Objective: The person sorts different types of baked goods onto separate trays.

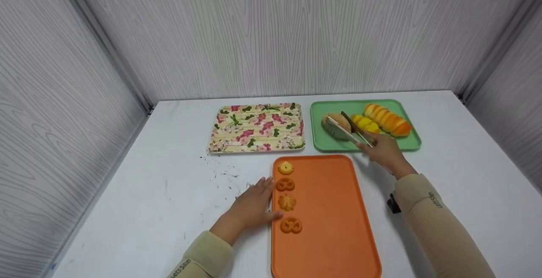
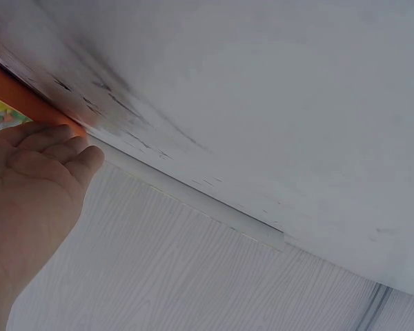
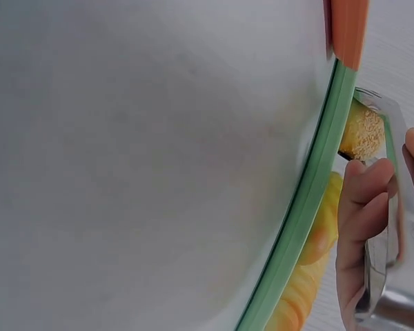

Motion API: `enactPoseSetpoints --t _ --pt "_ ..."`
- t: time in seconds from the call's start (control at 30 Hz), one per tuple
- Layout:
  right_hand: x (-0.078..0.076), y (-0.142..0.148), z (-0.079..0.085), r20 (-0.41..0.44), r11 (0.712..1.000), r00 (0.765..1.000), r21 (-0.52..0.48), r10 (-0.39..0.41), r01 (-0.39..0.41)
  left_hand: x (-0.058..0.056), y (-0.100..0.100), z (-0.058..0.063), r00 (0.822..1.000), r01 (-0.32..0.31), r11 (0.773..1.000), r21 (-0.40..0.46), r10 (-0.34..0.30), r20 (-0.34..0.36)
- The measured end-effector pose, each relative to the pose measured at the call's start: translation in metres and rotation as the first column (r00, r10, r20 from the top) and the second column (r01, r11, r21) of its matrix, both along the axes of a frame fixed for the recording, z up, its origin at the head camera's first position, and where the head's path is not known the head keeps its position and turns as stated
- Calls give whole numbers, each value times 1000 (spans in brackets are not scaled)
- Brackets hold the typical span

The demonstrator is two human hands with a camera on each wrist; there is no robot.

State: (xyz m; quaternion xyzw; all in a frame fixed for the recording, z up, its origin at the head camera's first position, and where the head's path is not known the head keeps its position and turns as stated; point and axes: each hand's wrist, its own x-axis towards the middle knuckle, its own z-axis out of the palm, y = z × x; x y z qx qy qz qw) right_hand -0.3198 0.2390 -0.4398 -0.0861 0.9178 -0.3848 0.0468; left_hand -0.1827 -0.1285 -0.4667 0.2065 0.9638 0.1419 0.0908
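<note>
My right hand [image 1: 384,152] grips metal tongs [image 3: 403,303] over the green tray [image 1: 318,142]. The two arms of the tongs lie around a round, sesame-topped bun [image 1: 338,119] at the tray's left side. Right of the bun are a yellow segmented bread [image 1: 364,123] and a longer golden loaf [image 1: 387,119]. My left hand [image 1: 253,205] rests at the left rim of the orange tray [image 1: 326,210], fingers extended and thumb over the edge. Down that tray's left side runs a column: a round tart [image 1: 286,168], a pretzel [image 1: 285,184], a flower-shaped cookie [image 1: 287,202] and another pretzel [image 1: 291,225].
A floral-patterned tray [image 1: 258,127] lies at the back, left of the green one. The white table [image 1: 169,193] has dark scuffs left of the orange tray. Grey wood-grain panels [image 1: 271,37] enclose the back and both sides.
</note>
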Motion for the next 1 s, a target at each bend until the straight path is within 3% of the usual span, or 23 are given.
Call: enactPoseSetpoints --t 0.23,1.0 --pt "0 2 1 34 1000 999 -6 19 -19 0 0 0 1000 9 1000 -11 -9 -25" --pt "9 3 27 -58 998 998 -39 37 -39 0 0 0 1000 -7 1000 8 7 7"
